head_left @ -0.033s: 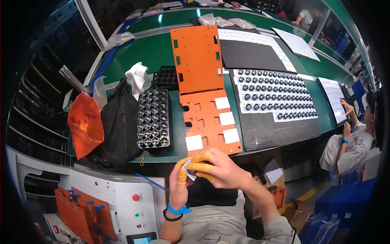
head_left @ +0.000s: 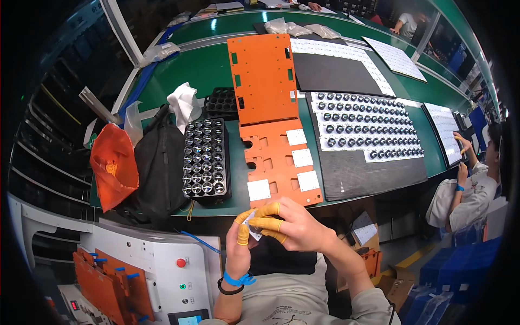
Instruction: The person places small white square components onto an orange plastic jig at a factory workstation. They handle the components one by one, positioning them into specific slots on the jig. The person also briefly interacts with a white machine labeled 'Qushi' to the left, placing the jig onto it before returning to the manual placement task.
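Note:
A small white square plate (head_left: 255, 234) is held tilted just in front of the table's near edge. My left hand (head_left: 238, 244) grips its left side between yellow-covered fingertips. From the right, my right hand (head_left: 290, 223) closes over the same plate, its fingers also in yellow finger cots. Whatever lies under these fingers is hidden. Beyond my hands lies an orange fixture board (head_left: 279, 162) with several white square plates (head_left: 302, 158) in its recesses. Its orange lid (head_left: 262, 81) is folded back. A black tray (head_left: 205, 157) of round shiny lenses sits left of the fixture.
Right of the fixture, rows of black round parts on white panels (head_left: 368, 129) rest on a dark foam sheet (head_left: 374, 176). An orange bag (head_left: 112, 165) and a black bag (head_left: 160, 162) are at left. A machine (head_left: 157, 265) stands lower left. A co-worker (head_left: 466, 189) works at right.

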Tool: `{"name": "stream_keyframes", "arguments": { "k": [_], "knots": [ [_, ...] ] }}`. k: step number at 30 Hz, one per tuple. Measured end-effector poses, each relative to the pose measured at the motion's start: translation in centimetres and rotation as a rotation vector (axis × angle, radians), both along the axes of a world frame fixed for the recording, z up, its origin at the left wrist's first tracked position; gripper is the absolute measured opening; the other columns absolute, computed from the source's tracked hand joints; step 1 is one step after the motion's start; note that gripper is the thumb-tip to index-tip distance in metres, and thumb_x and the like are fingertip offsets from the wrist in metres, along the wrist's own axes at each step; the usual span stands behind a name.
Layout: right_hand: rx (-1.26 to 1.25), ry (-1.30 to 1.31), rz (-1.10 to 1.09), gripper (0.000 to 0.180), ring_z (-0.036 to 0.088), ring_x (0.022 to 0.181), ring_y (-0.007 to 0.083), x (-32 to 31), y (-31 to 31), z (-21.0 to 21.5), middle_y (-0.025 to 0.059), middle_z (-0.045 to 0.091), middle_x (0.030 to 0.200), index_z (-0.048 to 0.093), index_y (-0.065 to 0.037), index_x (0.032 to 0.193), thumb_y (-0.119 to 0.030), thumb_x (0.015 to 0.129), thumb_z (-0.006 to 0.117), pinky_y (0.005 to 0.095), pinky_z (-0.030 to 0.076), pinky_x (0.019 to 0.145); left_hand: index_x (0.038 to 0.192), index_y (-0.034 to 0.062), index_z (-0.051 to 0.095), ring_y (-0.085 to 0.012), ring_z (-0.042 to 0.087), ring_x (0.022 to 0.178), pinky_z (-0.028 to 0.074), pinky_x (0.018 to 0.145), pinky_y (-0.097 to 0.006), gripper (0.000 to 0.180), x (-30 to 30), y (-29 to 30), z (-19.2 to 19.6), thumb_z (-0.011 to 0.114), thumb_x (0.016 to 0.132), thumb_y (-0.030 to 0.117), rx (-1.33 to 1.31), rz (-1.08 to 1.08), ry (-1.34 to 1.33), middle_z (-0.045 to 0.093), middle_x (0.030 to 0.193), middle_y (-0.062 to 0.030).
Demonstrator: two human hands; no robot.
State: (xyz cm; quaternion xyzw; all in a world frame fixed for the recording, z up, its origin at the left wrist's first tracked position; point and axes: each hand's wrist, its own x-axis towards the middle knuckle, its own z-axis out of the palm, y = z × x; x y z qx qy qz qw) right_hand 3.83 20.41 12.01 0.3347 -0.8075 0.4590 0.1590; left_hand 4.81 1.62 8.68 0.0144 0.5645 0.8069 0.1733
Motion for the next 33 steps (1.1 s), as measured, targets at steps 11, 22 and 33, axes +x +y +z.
{"name": "stream_keyframes", "arguments": {
  "k": [11,22,33],
  "knots": [
    [0.047,0.067,-0.098,0.052,0.059,0.12,0.035,0.0,-0.1,1.1,0.0124,0.064,0.123,0.066,-0.002,0.121,-0.009,0.071,0.08,0.0462,0.049,0.096,0.122,0.0143,0.057,-0.0074,0.037,0.055,0.029,0.051,-0.023,0.053,-0.4,0.9,-0.4,0.04,0.103,0.06,0.591,-0.313,-0.408,0.055,0.087,0.0019],
    [0.133,0.037,-0.225,0.049,0.057,0.125,0.0374,-0.3,3.2,1.2,0.0156,0.06,0.135,0.07,-0.004,0.12,0.001,0.071,0.074,0.0449,0.051,0.096,0.121,0.0008,0.069,-0.0022,0.035,0.063,0.03,0.055,-0.02,0.048,-2.3,2.7,3.2,0.086,0.08,0.019,-0.277,-0.035,0.314,0.061,0.094,0.0045],
    [0.085,-0.133,-0.382,0.046,0.048,0.134,0.0419,-1.6,3.0,-2.1,0.0222,0.048,0.144,0.065,-0.004,0.127,-0.015,0.084,0.077,0.0494,0.043,0.11,0.091,-0.0056,0.071,-0.0135,0.047,0.058,0.035,0.052,-0.029,0.022,-5.7,4.4,4.2,0.079,0.085,0.014,-0.811,0.364,0.645,0.061,0.077,-0.0072]
  ]
}}
